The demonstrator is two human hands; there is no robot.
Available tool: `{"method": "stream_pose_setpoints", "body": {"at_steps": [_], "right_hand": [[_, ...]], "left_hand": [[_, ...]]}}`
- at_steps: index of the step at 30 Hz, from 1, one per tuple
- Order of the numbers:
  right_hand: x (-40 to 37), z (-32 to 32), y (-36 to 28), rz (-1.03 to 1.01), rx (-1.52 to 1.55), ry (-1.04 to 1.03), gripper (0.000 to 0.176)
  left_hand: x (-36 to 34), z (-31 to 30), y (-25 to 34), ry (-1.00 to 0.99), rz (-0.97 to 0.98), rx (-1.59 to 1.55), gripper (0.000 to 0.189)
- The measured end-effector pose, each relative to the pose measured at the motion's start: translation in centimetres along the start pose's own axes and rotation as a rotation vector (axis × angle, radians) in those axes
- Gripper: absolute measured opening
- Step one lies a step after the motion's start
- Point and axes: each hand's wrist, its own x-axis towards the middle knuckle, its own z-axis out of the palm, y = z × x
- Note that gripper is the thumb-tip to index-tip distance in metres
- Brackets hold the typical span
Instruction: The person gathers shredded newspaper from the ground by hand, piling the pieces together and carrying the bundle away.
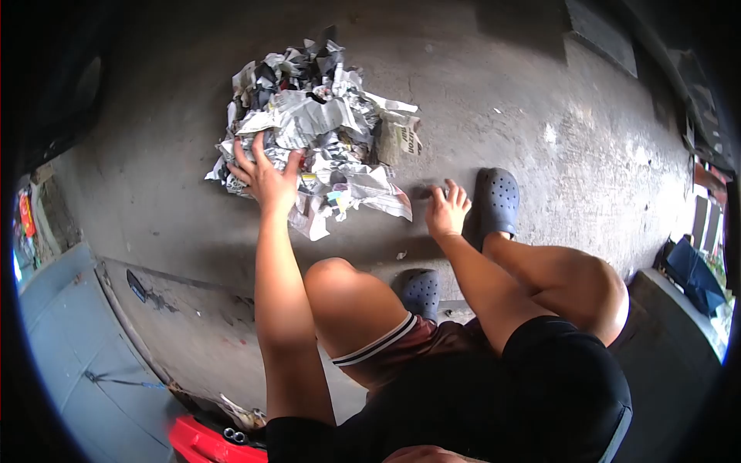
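Note:
A heap of torn and crumpled newspaper (312, 116) lies on the concrete floor in front of me. My left hand (270, 179) rests on the heap's near left side with its fingers spread over the sheets. To the right of the pile, my right hand (448, 212) is low over the floor, fingers apart and slightly bent, with nothing visible in them. A folded newspaper piece (399, 140) sticks out at the heap's right edge. Close beside my right hand is the blue clog (502, 199) on my foot.
My other clog (422, 292) shows below, between my bent knees. Grey concrete floor (556, 154) stretches around the heap. A blue-grey panel (93, 332) stands at the left, and a red object (212, 441) lies at the bottom left. A dark blue bag-like item (693, 274) sits at the far right.

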Motion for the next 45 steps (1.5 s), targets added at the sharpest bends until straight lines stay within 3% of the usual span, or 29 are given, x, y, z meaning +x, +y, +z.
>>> {"method": "stream_pose_setpoints", "body": {"at_steps": [2,5,8,9,10,11,13,14,15,16,17,19,20,21,24,26,29,32,33,35,39,40,41,42,44,45], "right_hand": [[-0.4,-2.0,0.4,0.048,-0.039,0.113,0.030],[-0.7,-0.3,3.7,0.126,0.093,-0.206,0.027],[0.5,1.6,2.6,0.321,0.434,0.069,0.021],[1.8,1.6,0.9,0.420,0.534,0.151,0.017],[4.0,1.5,-0.7,0.701,1.252,-0.075,0.017],[5.6,0.6,-3.4,0.784,1.550,-0.095,0.023],[8.1,3.4,-5.9,0.548,1.868,-0.229,0.028],[9.5,1.3,-8.4,0.577,1.928,-0.277,0.032],[10.5,1.8,-9.4,0.564,1.958,-0.475,0.037],[11.6,3.3,-11.0,0.520,2.230,-0.561,0.038],[12.6,4.4,-12.5,0.385,2.221,-0.611,0.057],[13.0,-3.1,-15.8,0.110,1.438,-0.489,0.110],[12.4,-8.1,-16.8,0.114,1.261,-0.482,0.121],[13.2,-7.5,-17.5,0.105,1.179,-0.461,0.137],[14.9,-9.9,-19.9,0.080,0.933,-0.417,0.147],[16.5,-10.4,-21.0,0.060,0.834,-0.427,0.153],[18.0,-9.8,-21.9,0.045,0.771,-0.417,0.156],[20.0,-6.8,-20.9,0.013,0.718,-0.436,0.146],[20.7,-6.9,-20.2,0.002,0.728,-0.482,0.144],[21.6,-5.6,-19.9,-0.061,0.698,-0.399,0.140],[21.9,-6.1,-19.9,-0.053,0.706,-0.494,0.128],[22.0,-5.3,-19.6,-0.072,0.751,-0.526,0.126],[22.1,-4.2,-19.5,-0.019,0.758,-0.525,0.126],[22.3,-3.4,-19.4,-0.070,0.707,-0.473,0.126],[22.1,-4.3,-19.2,-0.133,0.686,-0.445,0.126],[22.4,-4.3,-19.2,-0.217,0.737,-0.450,0.113]], "left_hand": [[0.1,0.0,-0.2,0.016,0.012,-0.009,0.084],[0.3,-0.6,-0.1,-0.023,-0.008,-0.039,0.085],[1.8,-0.8,-1.7,-0.050,0.046,-0.088,0.087],[2.3,-1.9,-1.0,-0.115,-0.032,-0.091,0.088],[2.7,-2.2,-1.1,-0.128,-0.036,-0.106,0.089],[3.3,-2.5,-1.4,-0.140,-0.037,-0.119,0.089],[3.2,-2.6,-1.2,-0.136,-0.029,-0.129,0.088],[3.1,-2.4,-1.2,-0.126,-0.023,-0.120,0.088],[3.0,-2.2,-1.3,-0.122,-0.019,-0.107,0.088],[2.8,-1.9,-1.4,-0.103,0.002,-0.072,0.087],[2.4,-1.9,-1.0,-0.107,-0.031,-0.051,0.087],[2.1,-0.7,-1.3,-0.035,-0.018,-0.021,0.085],[1.9,0.4,-2.1,0.011,0.008,-0.022,0.091],[1.2,0.8,-2.0,0.023,-0.018,0.003,0.094],[-0.2,2.9,0.7,0.138,-0.115,0.047,0.105],[-0.2,3.7,1.1,0.099,-0.164,0.044,0.098],[-0.3,3.8,1.9,0.019,-0.211,0.067,0.093],[-0.7,1.8,2.8,-0.113,-0.157,0.021,0.095],[-1.0,-0.4,4.2,-0.184,-0.170,-0.023,0.083],[-0.4,-1.5,-1.1,-0.231,0.007,-0.237,0.064],[-0.4,-2.2,-4.4,0.320,-0.280,-0.811,0.049],[-0.1,-2.0,-3.4,0.503,-0.386,-0.647,0.061],[0.4,-1.1,-4.7,0.546,-0.532,-0.168,0.087],[1.1,0.6,-6.7,0.538,-0.728,-0.488,0.085],[1.5,5.2,-13.5,0.188,-0.952,-1.292,0.080],[1.4,6.5,-16.4,-0.183,-0.938,-1.745,0.077]]}}
